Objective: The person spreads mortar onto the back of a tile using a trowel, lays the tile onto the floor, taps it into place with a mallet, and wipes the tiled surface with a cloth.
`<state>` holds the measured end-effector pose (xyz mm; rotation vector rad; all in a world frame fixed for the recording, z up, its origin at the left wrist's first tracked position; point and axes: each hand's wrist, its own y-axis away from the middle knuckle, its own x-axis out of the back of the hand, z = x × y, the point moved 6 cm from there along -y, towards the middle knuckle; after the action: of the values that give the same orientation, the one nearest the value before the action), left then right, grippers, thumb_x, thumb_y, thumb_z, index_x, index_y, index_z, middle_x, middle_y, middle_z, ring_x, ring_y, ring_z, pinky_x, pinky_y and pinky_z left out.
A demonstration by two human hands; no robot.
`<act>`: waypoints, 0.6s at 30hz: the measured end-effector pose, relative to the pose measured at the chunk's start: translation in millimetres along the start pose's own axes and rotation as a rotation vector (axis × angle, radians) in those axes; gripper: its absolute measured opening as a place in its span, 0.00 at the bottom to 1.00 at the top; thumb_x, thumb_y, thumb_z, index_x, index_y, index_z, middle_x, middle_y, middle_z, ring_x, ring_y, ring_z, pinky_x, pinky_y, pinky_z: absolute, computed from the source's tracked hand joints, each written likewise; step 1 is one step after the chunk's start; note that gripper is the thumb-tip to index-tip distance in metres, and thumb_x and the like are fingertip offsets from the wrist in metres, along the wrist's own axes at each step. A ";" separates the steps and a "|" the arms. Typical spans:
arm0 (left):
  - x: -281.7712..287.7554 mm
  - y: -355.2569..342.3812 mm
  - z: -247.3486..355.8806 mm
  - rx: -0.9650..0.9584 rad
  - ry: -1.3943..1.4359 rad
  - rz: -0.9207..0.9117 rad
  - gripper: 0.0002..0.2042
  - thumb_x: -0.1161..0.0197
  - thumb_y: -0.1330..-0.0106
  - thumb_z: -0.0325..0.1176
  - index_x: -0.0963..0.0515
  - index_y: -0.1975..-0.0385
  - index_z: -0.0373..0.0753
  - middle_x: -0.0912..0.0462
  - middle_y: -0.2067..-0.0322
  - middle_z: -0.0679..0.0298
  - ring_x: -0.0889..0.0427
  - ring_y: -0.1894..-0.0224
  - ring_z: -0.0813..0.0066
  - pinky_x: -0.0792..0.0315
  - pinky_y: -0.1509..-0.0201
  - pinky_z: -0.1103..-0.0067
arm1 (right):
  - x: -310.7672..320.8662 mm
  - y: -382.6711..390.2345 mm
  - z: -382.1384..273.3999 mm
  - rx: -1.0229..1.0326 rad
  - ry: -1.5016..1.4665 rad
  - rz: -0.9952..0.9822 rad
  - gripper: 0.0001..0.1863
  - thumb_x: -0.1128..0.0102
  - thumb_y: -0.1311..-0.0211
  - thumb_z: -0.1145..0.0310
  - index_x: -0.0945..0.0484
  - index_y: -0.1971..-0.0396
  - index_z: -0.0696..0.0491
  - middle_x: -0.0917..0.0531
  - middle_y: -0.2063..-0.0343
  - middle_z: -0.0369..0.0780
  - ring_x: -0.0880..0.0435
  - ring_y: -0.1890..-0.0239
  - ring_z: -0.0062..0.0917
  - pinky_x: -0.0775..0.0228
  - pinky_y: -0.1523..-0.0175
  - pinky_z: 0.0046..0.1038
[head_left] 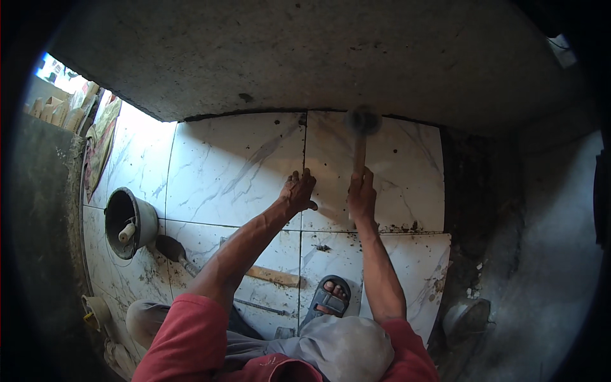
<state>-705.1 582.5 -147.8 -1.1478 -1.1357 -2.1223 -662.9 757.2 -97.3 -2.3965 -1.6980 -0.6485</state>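
My left hand (299, 191) rests on the white, grey-veined tiles (235, 153) at the joint between two of them, fingers apart and holding nothing. To its right my right hand (362, 197) grips a mallet (359, 145) by its wooden handle; the dark round head is motion-blurred over the far edge of the right-hand tile (407, 172), near the base of the concrete wall. Dirt specks lie along the tile joints.
A bucket (141, 213) with a pale roller-like object and a trowel (170, 248) lie left. A wooden strip (273, 275) and metal rod (261, 305) lie near my sandalled foot (328, 296). A concrete wall (318, 51) rises ahead; a dark unfinished strip (471, 191) borders the tiles right.
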 end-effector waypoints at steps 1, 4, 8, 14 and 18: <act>3.0 -7.1 6.9 0.033 -0.013 -0.065 0.47 0.22 0.63 0.52 0.34 0.42 0.35 0.42 0.38 0.48 0.40 0.36 0.44 0.36 0.37 0.61 | 0.4 1.2 10.6 0.011 0.081 0.014 0.21 0.61 0.28 0.54 0.38 0.46 0.54 0.20 0.75 0.52 0.20 0.73 0.49 0.31 0.70 0.44; 5.7 -20.8 12.7 -0.034 -0.202 0.003 0.46 0.22 0.62 0.50 0.34 0.41 0.33 0.41 0.39 0.46 0.38 0.38 0.48 0.39 0.35 0.60 | -8.5 -11.3 19.0 -0.043 0.167 -0.060 0.21 0.61 0.28 0.56 0.40 0.44 0.55 0.19 0.71 0.56 0.20 0.66 0.56 0.31 0.66 0.49; 12.8 -24.4 16.3 -0.087 -0.205 0.173 0.51 0.22 0.63 0.50 0.40 0.37 0.34 0.44 0.36 0.44 0.42 0.34 0.47 0.43 0.33 0.60 | -4.7 -8.6 6.7 -0.037 -0.042 -0.090 0.19 0.61 0.28 0.56 0.38 0.48 0.55 0.20 0.73 0.56 0.20 0.67 0.56 0.30 0.66 0.49; 10.5 -38.1 17.5 -0.032 -0.187 0.109 0.58 0.20 0.66 0.49 0.47 0.34 0.34 0.50 0.34 0.41 0.46 0.32 0.41 0.45 0.31 0.58 | -15.3 -29.3 9.0 -0.068 0.179 -0.129 0.17 0.60 0.27 0.56 0.36 0.55 0.56 0.20 0.75 0.55 0.20 0.71 0.56 0.31 0.70 0.49; 1.5 -36.7 15.2 0.009 -0.221 0.063 0.59 0.20 0.66 0.50 0.48 0.34 0.33 0.51 0.34 0.37 0.45 0.33 0.37 0.45 0.32 0.56 | -16.7 -26.3 -14.0 0.088 0.082 -0.084 0.20 0.64 0.27 0.54 0.34 0.56 0.57 0.20 0.75 0.54 0.20 0.70 0.56 0.31 0.70 0.47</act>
<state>-725.2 615.3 -158.2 -1.4224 -1.1861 -1.9784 -695.5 747.2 -95.2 -2.2188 -1.7632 -0.6603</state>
